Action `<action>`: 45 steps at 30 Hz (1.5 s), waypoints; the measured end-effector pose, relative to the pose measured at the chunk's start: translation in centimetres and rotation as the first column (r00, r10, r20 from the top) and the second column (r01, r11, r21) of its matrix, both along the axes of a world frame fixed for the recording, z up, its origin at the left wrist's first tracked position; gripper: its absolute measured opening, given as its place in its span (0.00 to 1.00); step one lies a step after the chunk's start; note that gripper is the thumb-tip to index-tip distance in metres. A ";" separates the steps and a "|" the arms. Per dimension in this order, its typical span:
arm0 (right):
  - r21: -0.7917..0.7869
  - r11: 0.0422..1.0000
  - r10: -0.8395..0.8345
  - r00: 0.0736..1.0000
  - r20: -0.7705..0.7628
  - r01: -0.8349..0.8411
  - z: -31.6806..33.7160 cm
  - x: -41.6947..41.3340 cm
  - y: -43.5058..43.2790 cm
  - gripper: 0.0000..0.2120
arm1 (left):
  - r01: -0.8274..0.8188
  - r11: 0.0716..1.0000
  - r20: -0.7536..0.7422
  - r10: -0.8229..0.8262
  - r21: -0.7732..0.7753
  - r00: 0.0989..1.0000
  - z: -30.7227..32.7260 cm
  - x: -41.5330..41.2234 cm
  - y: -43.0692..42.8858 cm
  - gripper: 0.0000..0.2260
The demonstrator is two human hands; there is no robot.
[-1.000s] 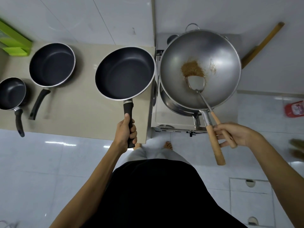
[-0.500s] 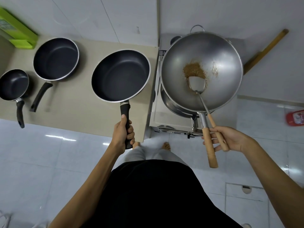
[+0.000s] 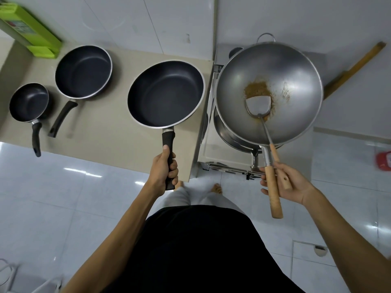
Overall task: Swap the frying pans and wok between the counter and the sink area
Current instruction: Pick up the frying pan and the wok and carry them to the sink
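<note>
My left hand (image 3: 164, 169) grips the black handle of the large black frying pan (image 3: 166, 94), which is over the right part of the beige counter (image 3: 110, 134). My right hand (image 3: 283, 182) holds the wooden handle of the steel wok (image 3: 268, 94) together with the wooden handle of a metal spatula (image 3: 258, 106). The wok is raised above a second steel pan (image 3: 227, 134) on the metal stand. Brown crumbs lie in the wok by the spatula's blade. A medium black pan (image 3: 83, 71) and a small black pan (image 3: 28, 102) rest on the counter at left.
A green box (image 3: 31, 37) leans in the back left corner of the counter. A wooden stick (image 3: 355, 68) leans on the wall at right. A red object (image 3: 384, 161) lies on the white tiled floor. My bare feet (image 3: 215, 188) stand below the counter edge.
The view has shifted a little. Both hands keep their grips; the large pan and the wok stay in nearly the same places relative to the counter and the stand.
</note>
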State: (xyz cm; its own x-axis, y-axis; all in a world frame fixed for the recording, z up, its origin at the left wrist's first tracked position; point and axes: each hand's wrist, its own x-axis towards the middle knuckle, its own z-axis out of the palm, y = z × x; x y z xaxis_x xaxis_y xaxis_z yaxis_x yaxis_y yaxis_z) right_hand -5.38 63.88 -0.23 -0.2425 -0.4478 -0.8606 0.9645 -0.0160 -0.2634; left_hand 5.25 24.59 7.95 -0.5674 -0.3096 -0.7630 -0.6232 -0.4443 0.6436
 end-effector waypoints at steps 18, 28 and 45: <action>-0.161 0.947 -0.278 0.960 0.018 0.277 -2.0 2.5 -0.8 0.46 | -0.002 1.000 0.030 0.002 0.007 1.000 0.3 1.4 0.0 0.19; -0.083 0.988 -0.137 0.990 -0.036 0.134 -3.2 1.9 -2.0 0.17 | -0.003 1.000 0.021 0.003 0.008 1.000 0.4 1.2 -0.4 0.20; -0.059 0.975 -0.215 0.975 -0.054 0.212 0.8 4.5 -4.7 0.26 | -0.055 0.998 -0.032 0.056 0.026 0.998 0.9 4.7 -1.7 0.20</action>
